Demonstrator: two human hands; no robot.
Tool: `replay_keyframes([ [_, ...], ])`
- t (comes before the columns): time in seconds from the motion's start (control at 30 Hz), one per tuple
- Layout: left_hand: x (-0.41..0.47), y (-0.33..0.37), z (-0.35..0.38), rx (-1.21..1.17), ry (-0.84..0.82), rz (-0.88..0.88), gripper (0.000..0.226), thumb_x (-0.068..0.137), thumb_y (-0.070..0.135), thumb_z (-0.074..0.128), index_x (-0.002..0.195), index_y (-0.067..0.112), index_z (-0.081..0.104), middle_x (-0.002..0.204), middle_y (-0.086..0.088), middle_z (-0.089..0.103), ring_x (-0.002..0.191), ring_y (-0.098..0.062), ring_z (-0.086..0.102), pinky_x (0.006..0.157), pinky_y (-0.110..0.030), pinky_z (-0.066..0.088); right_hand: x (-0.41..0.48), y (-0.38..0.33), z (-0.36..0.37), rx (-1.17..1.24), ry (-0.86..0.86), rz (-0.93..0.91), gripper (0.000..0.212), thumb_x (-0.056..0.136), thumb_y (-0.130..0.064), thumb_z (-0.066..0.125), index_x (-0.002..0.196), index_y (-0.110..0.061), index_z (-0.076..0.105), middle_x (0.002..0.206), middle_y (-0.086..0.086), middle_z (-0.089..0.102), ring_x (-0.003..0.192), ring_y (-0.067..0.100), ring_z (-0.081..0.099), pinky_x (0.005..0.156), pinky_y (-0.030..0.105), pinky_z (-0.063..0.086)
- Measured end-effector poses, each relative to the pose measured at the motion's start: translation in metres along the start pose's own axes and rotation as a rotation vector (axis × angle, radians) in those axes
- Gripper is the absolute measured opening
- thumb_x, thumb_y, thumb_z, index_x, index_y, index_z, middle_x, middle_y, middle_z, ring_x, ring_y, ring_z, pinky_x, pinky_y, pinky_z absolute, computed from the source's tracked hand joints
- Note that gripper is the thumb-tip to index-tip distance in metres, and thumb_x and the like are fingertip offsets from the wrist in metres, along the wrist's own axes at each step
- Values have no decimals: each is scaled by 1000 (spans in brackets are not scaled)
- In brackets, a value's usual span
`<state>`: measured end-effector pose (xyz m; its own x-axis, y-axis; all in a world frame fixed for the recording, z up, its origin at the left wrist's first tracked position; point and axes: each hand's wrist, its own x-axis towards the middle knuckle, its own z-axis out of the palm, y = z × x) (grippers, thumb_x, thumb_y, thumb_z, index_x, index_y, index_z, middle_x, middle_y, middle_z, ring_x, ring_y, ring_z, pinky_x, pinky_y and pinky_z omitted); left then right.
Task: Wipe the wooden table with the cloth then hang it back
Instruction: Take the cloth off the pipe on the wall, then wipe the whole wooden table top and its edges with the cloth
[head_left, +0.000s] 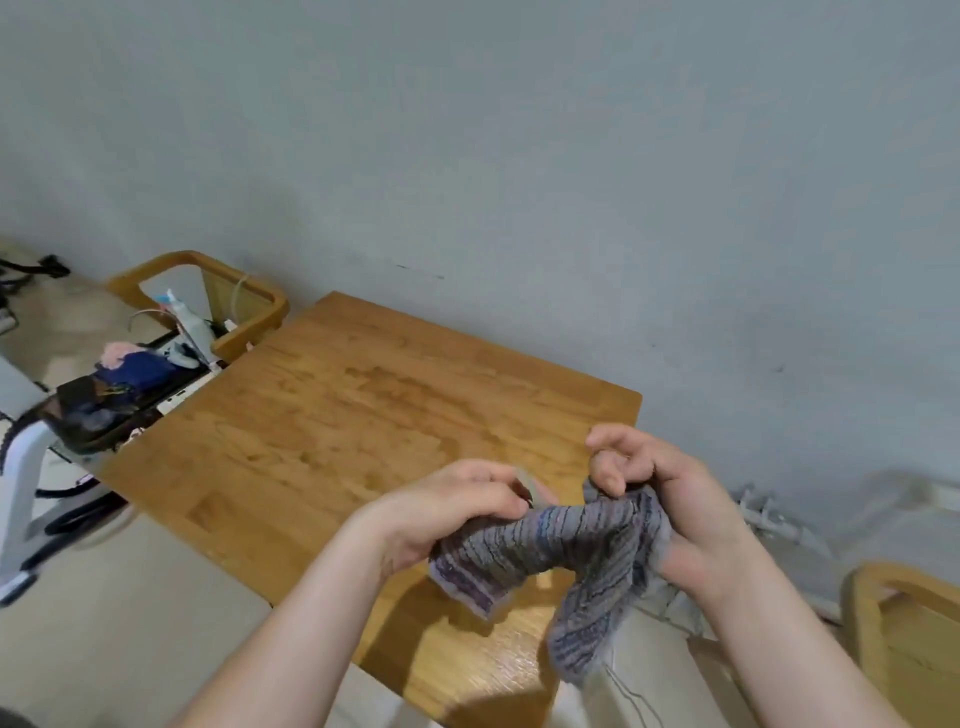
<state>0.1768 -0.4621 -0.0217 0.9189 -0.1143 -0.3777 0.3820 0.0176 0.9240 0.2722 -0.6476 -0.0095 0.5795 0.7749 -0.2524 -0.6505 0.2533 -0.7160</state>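
A grey and purple striped cloth (582, 551) hangs bunched between both of my hands, above the near right part of the wooden table (332, 415). My left hand (447, 514) pinches the cloth's left end with curled fingers. My right hand (670, 499) grips the right end, thumb and fingers curled over it. A loose part of the cloth droops down past the table's near edge. The tabletop shows faint damp streaks.
A wooden chair (208, 296) stands at the table's far left corner, beside a cluttered surface with a spray bottle (182, 312) and dark fabric (130, 374). Another wooden chair (904, 623) is at the lower right. A grey wall runs behind the table.
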Motion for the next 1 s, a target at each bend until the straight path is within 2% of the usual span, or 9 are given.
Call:
replay_keyframes([
  [0.13,-10,-5,-17,121,22,20,34,77,29,73,84,-4,68,80,-17,64,71,-25,57,70,-35,44,10,13,0,-154,-175,115,60,71,-17,75,128,-19,60,89,10,58,74,24,52,71,38,48],
  [0.2,-15,-2,-25,75,20,67,34,82,30,72,73,-2,64,69,-13,62,61,-21,55,61,-29,43,6,12,1,-563,-218,163,77,74,-17,77,141,-38,46,113,6,61,102,25,60,96,40,46],
  [0.27,-18,-2,-33,22,-2,95,34,87,31,66,70,3,60,61,-5,60,54,-16,53,54,-24,41,3,10,8,-986,-289,188,75,80,-19,78,140,-47,42,129,-12,59,122,2,53,106,24,41],
  [0.43,-19,-20,-36,60,-137,64,21,85,21,70,65,17,66,62,8,63,57,-5,58,57,-15,46,3,18,6,-1150,-394,272,29,97,-16,58,124,-15,65,120,2,70,114,22,64,103,44,47],
  [0.5,-21,-35,-38,89,-148,-2,11,77,14,78,81,9,70,80,-9,71,75,-19,68,71,-29,55,3,22,-5,-1149,-333,276,26,96,-18,58,120,-13,68,116,8,71,112,30,65,101,49,48],
  [0.57,-21,-54,-44,55,-94,-40,32,73,11,79,98,-3,63,100,-23,68,90,-31,67,85,-43,55,4,26,-16,-1114,-245,252,28,91,-21,61,115,-10,70,109,12,73,106,30,67,97,45,51],
  [0.7,-18,-79,-50,-143,218,-24,28,70,22,78,96,14,70,99,-9,70,91,-24,66,90,-39,50,14,43,-30,-948,122,137,27,86,-21,67,109,-8,70,84,14,73,67,19,68,63,30,57],
  [0.8,-17,-85,-46,-76,365,42,11,71,34,73,74,23,74,82,0,73,77,-14,67,74,-28,49,19,57,-32,-861,287,-21,14,93,-15,60,93,-11,74,65,-1,69,52,9,59,45,18,46],
  [1.0,-23,-117,-27,93,519,-6,56,83,48,67,65,-4,54,68,-9,43,60,-20,44,56,-23,32,29,88,-52,-836,365,-38,24,96,-19,59,78,-10,73,67,0,67,61,10,59,57,22,48],
])
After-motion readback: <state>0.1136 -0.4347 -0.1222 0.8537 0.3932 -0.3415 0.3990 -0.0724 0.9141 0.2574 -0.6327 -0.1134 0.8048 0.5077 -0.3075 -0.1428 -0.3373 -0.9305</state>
